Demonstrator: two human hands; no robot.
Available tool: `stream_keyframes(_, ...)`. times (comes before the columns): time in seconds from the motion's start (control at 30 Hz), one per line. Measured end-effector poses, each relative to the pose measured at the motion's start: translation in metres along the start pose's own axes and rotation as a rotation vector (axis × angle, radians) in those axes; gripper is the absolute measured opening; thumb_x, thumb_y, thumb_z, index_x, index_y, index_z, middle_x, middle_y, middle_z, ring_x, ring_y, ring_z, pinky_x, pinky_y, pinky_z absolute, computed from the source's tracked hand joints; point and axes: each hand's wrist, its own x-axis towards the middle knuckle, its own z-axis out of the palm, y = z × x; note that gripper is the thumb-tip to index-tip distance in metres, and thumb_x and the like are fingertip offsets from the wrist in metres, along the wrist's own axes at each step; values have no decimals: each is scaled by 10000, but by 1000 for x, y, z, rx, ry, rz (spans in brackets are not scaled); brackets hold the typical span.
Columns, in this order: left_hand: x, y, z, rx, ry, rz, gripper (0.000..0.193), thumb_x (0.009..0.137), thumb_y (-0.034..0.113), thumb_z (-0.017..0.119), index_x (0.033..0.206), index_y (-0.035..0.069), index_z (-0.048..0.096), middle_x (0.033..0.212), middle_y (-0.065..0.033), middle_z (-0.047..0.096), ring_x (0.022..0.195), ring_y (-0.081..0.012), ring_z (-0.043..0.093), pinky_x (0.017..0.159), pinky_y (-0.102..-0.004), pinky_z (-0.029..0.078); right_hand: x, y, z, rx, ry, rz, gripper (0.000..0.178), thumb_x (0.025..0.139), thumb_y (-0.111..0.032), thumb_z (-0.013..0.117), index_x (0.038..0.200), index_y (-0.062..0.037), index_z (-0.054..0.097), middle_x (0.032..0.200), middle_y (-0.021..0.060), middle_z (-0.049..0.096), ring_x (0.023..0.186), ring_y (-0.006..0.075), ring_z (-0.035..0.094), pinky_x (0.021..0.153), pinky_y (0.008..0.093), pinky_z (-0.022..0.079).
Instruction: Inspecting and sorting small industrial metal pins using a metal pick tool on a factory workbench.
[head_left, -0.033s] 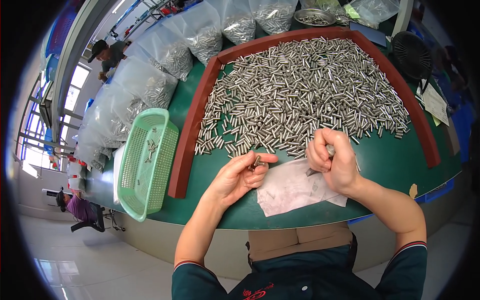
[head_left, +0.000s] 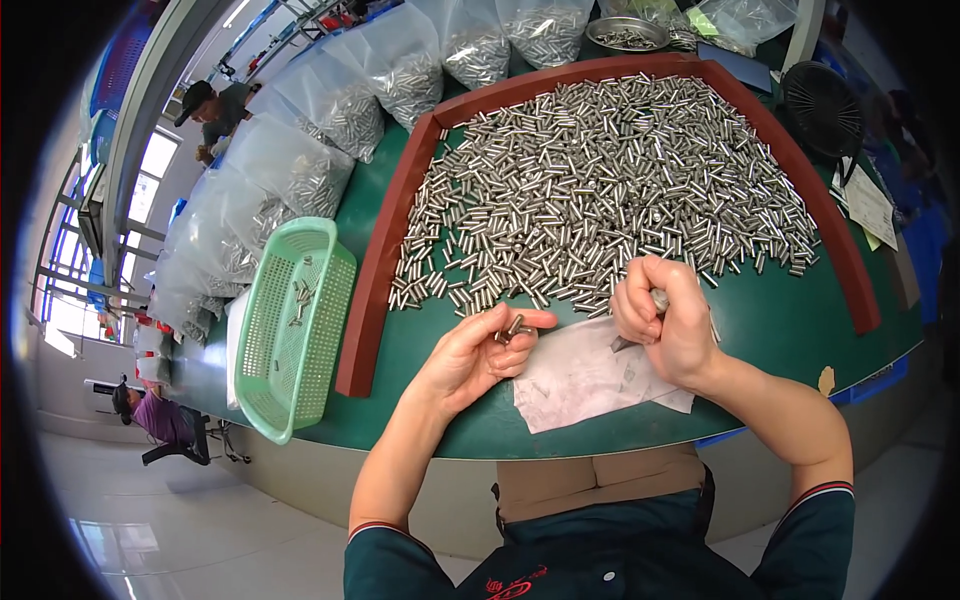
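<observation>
My left hand [head_left: 470,362] is palm up, with its fingers curled round a few short metal pins [head_left: 515,327]. It hovers over the near edge of the green table, left of a stained pale cloth [head_left: 570,385]. My right hand [head_left: 672,325] is closed in a fist above that cloth's right part. A crumpled greyish rag [head_left: 660,298] shows between its fingers, and a dark grey tip sticks out below; the rest is hidden in the fist. Just beyond both hands spreads a large heap of shiny metal pins [head_left: 600,190].
A dark red wooden frame [head_left: 385,270] borders the heap on three sides. Left of it stands a green plastic basket [head_left: 325,345] with a few pins inside. Clear bags of pins [head_left: 405,75], a metal dish [head_left: 600,35] and a black fan [head_left: 822,110] line the far side. Two people are at the left.
</observation>
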Motion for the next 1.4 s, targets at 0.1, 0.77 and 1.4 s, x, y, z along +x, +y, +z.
stream_keyframes(0.1, 0, -2, 5, 281, 19, 26, 360, 899, 226, 420, 1083, -67, 517, 682, 18, 420, 533, -46, 299, 487, -185, 262, -1, 1, -2, -19, 2, -1, 308, 829, -190, 313, 543, -77, 323, 450, -13, 311, 406, 60, 237, 389, 221, 191)
stream_keyframes(0.77, 7, -36, 41, 1193, 364, 599, 59, 868, 31, 425, 901, -3, 460, 723, -69, 570, 524, -106, 486, 488, -234, 405, 0, -1, 1, -36, 3, 0, 342, 849, -202, 297, 529, -83, 319, 418, -14, 301, 388, 63, 222, 384, 218, 184)
stream_keyframes(1.4, 14, -34, 57, 1552, 329, 597, 87, 693, 68, 627, 700, 9, 563, 479, -68, 421, 402, -180, 412, 410, -305, 338, -9, -1, 3, -29, 28, -113, 364, 849, -244, 301, 517, -94, 300, 419, -18, 268, 399, 84, 206, 416, 240, 192)
